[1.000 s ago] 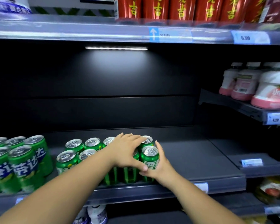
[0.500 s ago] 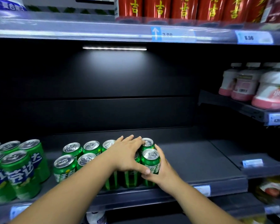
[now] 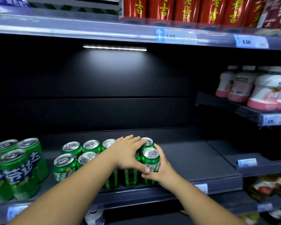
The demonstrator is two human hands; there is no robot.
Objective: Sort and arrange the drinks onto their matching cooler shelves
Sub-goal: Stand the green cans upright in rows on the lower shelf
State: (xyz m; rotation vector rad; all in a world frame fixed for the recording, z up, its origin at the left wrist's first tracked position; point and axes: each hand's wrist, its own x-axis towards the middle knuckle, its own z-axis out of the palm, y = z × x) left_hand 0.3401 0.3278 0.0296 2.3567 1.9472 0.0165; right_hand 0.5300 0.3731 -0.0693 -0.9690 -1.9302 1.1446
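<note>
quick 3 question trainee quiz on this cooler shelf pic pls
1. True or false: the right hand wraps the front right green can of the block.
2. The left hand rests: A) on top of the green cans B) on the pink bottles C) on the red cans
3. Fill in: the shelf right of the block is ____.

Key: 1 true; 2 A; 3 bare

A cluster of green cans is seen upright on a dark shelf. The left hand is laid flat across their tops, while the front right can is gripped by the right hand.
</note>
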